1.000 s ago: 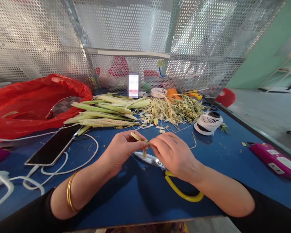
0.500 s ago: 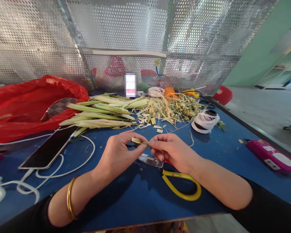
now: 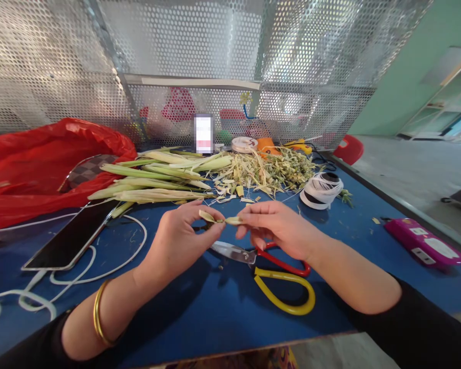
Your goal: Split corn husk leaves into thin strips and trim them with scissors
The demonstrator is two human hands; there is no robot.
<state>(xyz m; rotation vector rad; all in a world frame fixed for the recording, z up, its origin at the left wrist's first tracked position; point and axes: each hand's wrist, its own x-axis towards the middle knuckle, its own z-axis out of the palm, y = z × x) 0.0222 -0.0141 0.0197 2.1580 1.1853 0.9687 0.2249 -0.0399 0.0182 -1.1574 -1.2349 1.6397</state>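
My left hand [image 3: 182,230] pinches a small pale piece of corn husk [image 3: 206,216] between thumb and forefinger, its dark end partly hidden behind the fingers. Just beside it, my right hand [image 3: 274,225] grips another small pale husk piece [image 3: 233,220] by its right end. The tips of the two pieces meet at my left fingertips; whether they are joined I cannot tell. Below my hands lie scissors [image 3: 249,258] with one red and one yellow handle, on the blue table [image 3: 184,318].
Long corn husks [image 3: 157,179] and a heap of dried scraps [image 3: 269,169] lie behind my hands. A thread spool [image 3: 320,190] and purple packet [image 3: 424,243] are to the right. A red bag [image 3: 61,138] and a tablet-like device [image 3: 72,236] with white cable are left.
My right hand has drawn slightly away from my left, and a pale husk piece now shows between its fingers. The red scissor handle has come into fuller view.
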